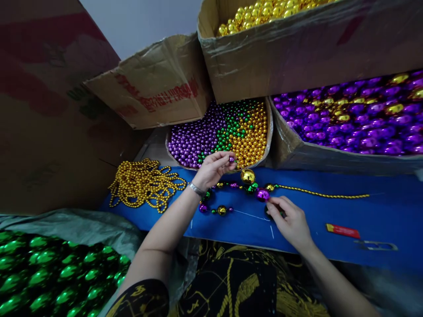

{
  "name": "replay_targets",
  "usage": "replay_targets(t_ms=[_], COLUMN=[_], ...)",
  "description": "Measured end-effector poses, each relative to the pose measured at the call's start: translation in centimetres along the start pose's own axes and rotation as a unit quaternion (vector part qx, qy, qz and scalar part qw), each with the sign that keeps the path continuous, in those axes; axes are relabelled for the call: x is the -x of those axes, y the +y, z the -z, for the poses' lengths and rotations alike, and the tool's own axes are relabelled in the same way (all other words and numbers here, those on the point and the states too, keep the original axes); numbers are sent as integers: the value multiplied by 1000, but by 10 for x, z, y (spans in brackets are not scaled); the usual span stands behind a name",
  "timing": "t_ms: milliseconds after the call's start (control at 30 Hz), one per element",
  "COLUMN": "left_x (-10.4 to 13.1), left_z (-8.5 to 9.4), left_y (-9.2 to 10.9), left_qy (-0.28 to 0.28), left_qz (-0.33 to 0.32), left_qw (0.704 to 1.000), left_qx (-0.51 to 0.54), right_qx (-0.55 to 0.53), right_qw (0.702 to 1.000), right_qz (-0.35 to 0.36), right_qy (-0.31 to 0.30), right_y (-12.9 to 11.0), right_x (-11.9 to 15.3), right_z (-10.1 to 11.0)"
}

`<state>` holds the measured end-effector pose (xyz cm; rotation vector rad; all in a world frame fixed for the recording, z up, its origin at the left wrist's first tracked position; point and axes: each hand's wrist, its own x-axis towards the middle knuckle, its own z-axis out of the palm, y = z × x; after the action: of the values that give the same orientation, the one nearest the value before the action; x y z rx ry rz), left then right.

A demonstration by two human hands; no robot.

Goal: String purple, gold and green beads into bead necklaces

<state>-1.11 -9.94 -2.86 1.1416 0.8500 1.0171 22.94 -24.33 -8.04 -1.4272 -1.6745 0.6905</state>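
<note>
My left hand [211,169] is raised at the front edge of the box of small purple, green and gold beads [198,138], its fingers pinched on a small purple bead [231,159]. My right hand [291,220] is closed just below a large purple bead [263,194]; its fingertips cover part of a dark bead. A strand of mixed beads lies on the blue table between my hands, with a large gold bead [248,176] at its upper part. White thread [251,215] runs from the strand's lower end toward my right hand.
Gold bead strands [145,182] are heaped at left. A twisted gold strand [324,193] runs right. A red lighter [343,230] and metal snips [376,245] lie at right. Boxes of gold beads [264,15] and purple beads [357,119] stand behind; large green beads [49,273] fill the lower left.
</note>
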Motion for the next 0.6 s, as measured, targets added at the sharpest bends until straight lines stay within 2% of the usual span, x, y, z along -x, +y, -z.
replay_targets(t_ms=[67, 200, 367, 600], left_x=[10, 18, 20, 22], left_z=[-13, -24, -25, -23], left_y=[-4, -8, -9, -11], left_qy=[2, 19, 23, 37], left_qz=[32, 43, 32, 13], left_qw=[996, 989, 986, 990], left_qx=[84, 140, 164, 134], right_qx=[27, 63, 74, 69], right_qw=[999, 996, 995, 995], right_qz=[22, 57, 64, 68], right_qy=[10, 27, 29, 25], right_y=[-3, -7, -7, -6], right_x=[0, 0, 1, 3], right_z=[0, 1, 2, 2])
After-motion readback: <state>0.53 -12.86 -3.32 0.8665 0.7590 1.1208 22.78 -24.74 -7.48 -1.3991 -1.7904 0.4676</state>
